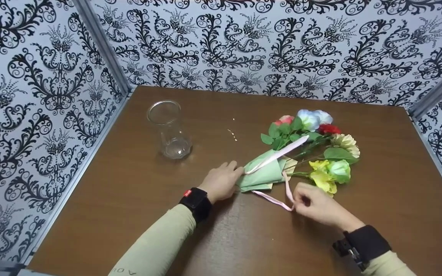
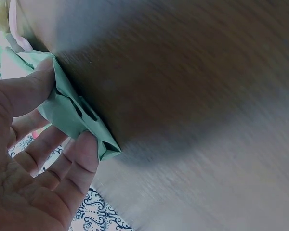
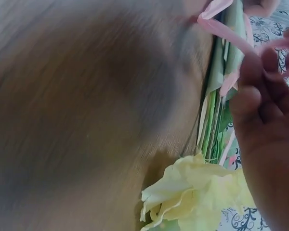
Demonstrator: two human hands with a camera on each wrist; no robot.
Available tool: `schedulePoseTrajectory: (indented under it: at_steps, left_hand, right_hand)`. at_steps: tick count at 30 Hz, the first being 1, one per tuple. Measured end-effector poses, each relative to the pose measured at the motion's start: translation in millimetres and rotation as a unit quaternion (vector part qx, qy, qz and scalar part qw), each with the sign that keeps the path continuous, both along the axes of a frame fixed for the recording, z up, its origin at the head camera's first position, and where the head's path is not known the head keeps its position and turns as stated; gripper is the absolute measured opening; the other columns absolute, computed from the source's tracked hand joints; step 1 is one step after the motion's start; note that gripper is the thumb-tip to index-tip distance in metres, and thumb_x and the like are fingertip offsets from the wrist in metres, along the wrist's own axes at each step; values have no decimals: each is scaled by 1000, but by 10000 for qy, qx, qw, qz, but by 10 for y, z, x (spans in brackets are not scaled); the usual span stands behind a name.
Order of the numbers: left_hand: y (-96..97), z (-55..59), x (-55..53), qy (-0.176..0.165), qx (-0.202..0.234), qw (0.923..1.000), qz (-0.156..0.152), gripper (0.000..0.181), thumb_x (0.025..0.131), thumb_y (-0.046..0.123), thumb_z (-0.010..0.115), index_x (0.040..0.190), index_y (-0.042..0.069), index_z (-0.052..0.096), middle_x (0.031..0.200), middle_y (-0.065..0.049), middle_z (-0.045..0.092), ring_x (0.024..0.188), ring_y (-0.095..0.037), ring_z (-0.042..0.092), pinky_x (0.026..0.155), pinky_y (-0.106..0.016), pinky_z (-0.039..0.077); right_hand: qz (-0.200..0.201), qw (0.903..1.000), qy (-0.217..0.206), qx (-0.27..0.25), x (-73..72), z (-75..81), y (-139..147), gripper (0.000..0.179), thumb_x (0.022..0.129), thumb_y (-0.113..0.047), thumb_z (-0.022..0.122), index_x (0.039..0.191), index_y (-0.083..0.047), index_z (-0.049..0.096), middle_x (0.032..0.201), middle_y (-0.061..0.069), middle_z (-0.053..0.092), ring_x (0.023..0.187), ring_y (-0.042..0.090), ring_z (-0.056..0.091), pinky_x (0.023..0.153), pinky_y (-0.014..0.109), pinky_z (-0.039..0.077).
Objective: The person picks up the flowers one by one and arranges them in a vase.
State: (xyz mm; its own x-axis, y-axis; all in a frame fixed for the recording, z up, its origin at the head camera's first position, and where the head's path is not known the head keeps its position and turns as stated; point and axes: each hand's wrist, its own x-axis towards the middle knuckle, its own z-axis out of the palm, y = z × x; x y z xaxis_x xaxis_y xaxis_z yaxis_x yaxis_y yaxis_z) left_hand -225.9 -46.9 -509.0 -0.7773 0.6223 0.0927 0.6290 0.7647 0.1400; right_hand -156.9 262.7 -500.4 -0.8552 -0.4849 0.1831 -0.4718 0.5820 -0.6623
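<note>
Nearest, the right hand [image 1: 317, 205], fingers curled, pinches the pink ribbon [image 1: 287, 187], which runs up and leftward from that grip to the green paper [image 1: 265, 172] on the table. The paper slants away rightward; the left hand [image 1: 223, 182], nearer its narrow end, seems to pinch it, though fingertips are partly hidden. Flowers [image 1: 343, 143] fan out beyond.

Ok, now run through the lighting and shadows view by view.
Head view: a pale sheen on the near part of the wooden tabletop; left wrist view: a broad, dark, soft-edged shadow beside the green wrapping paper, whose folds read clearly; right wrist view: a blurry-edged dark shadow across the tabletop, the yellow flower looking pale and washed out.
</note>
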Motion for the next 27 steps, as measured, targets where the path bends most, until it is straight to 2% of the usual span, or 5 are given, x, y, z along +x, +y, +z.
schedulePoseTrajectory:
  at_steps: [5, 10, 14, 19, 27]
  left_hand:
    - [-1, -5, -4, -74, 16, 10000, 32, 46, 84, 25, 82, 126, 16, 63, 112, -5, 58, 101, -27, 61, 72, -45, 56]
    - [2, 3, 0, -101, 5, 9999, 28, 46, 85, 24, 81, 126, 16, 63, 112, -6, 58, 100, -27, 61, 72, -44, 55]
    - [6, 4, -6, -123, -23, 9999, 28, 46, 85, 24, 81, 126, 16, 62, 112, -6, 57, 100, -27, 60, 73, -44, 55]
    - [6, 20, -12, -169, -10, 9999, 5, 46, 84, 25, 81, 125, 15, 62, 111, -6, 57, 99, -27, 60, 73, -44, 55]
    - [-5, 58, -34, -703, 84, 9973, 174, 46, 89, 38, 77, 128, 19, 62, 115, -3, 57, 106, -25, 59, 80, -44, 54]
  right_hand:
    - [579, 9969, -194, 499, 17, -68, -18, 29, 73, 5, 64, 76, -20, 50, 76, -13, 48, 69, 1, 46, 59, 21, 39]
    - [915, 9927, -503, 601, 25, -125, -42, 24, 82, 7, 66, 90, -13, 57, 81, -8, 58, 72, 2, 50, 61, 23, 44]
    - [887, 9906, -526, 897, 21, -139, -66, 19, 87, 2, 68, 96, -12, 62, 82, -9, 58, 73, 2, 51, 64, 25, 45]
    - [872, 9869, -289, 1324, -4, -152, -121, 17, 90, -8, 72, 85, -16, 58, 79, -11, 51, 71, 3, 47, 63, 27, 41]
    - [802, 9801, -177, 1809, -14, -129, -237, 18, 93, -5, 67, 87, -13, 52, 77, -7, 48, 70, 11, 46, 62, 33, 42]
